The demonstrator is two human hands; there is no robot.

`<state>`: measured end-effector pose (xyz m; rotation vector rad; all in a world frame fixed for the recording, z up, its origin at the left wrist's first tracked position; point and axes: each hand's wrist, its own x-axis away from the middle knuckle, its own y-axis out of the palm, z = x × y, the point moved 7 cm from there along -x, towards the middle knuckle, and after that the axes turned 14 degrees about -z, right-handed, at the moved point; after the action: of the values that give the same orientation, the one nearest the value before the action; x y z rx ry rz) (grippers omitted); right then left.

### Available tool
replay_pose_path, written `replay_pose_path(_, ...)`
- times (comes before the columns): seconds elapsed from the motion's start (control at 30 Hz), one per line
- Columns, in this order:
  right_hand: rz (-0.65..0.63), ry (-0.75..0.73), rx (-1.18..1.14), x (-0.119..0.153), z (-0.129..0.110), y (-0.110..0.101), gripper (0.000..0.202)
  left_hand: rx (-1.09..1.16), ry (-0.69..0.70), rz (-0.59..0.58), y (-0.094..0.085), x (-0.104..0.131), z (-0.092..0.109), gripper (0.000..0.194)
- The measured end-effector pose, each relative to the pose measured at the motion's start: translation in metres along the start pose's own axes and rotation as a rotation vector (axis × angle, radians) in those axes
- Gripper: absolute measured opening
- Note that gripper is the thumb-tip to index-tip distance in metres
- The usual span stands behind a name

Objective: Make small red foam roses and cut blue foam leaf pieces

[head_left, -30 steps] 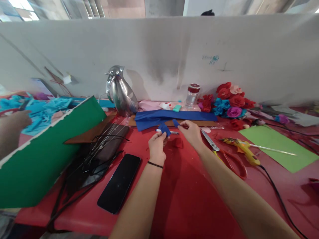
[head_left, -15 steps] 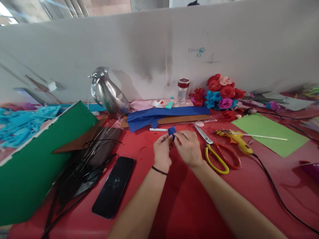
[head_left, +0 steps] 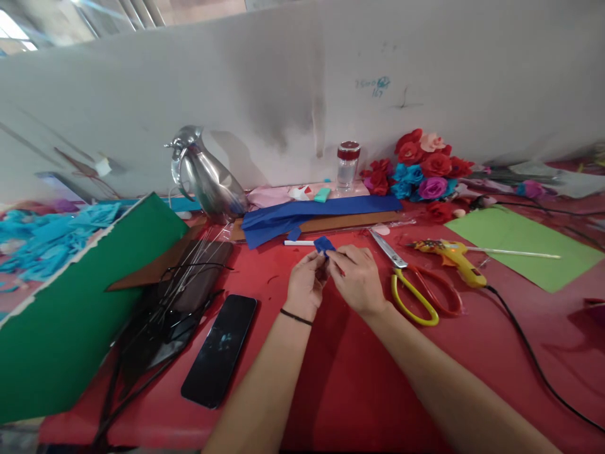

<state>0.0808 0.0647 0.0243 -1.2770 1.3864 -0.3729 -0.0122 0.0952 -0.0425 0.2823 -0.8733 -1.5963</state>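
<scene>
Between my fingertips is a small piece of blue crepe paper (head_left: pixel 323 244), held above the red table. My left hand (head_left: pixel 306 280) pinches its lower edge, a dark band around the wrist. My right hand (head_left: pixel 357 274) closes on the same piece from the right, its curled fingers hiding part of it. A small red bit shows by the right fingers; I cannot tell what it is. Just behind the hands lie a white pen (head_left: pixel 299 243) and long strips of blue crepe paper (head_left: pixel 350 207). Scissors (head_left: pixel 401 271) with yellow and red handles lie to the right.
A yellow glue gun (head_left: pixel 456 257) and its cord lie right, by a green sheet (head_left: pixel 524 243). Paper flowers (head_left: pixel 428 165), a jar (head_left: pixel 348 167) and a steel jug (head_left: pixel 208 176) stand at the back. Left are a phone (head_left: pixel 220 350) and a green board (head_left: pixel 85 315).
The blue piece is turned a little and looks flatter and wider. Both hands stay at nearly the same spot, and the view has shifted slightly.
</scene>
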Motion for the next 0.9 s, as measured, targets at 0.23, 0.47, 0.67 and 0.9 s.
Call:
replay_pose_path(0.23, -0.013, 0.035, -0.006, 0.0, 0.004, 0.003, 0.025, -0.007, 0.007, -0.032, 0.004, 0.001, 0.004, 0.019)
replay_pose_path(0.47, 0.032, 0.222, -0.403, -0.001, 0.018, -0.004, 0.022, -0.021, 0.025, 0.021, 0.001, 0.004, 0.013, 0.013)
replay_pose_path(0.67, -0.083, 0.507, -1.107, -0.002, 0.04, 0.024, 0.025, -0.035, 0.008, 0.073, -0.004, 0.004, 0.014, 0.014)
replay_pose_path(0.9, -0.035, 0.584, -1.22, 0.003, 0.043, 0.03, 0.02, -0.056, -0.023, -0.024, 0.008, 0.006, 0.012, 0.018)
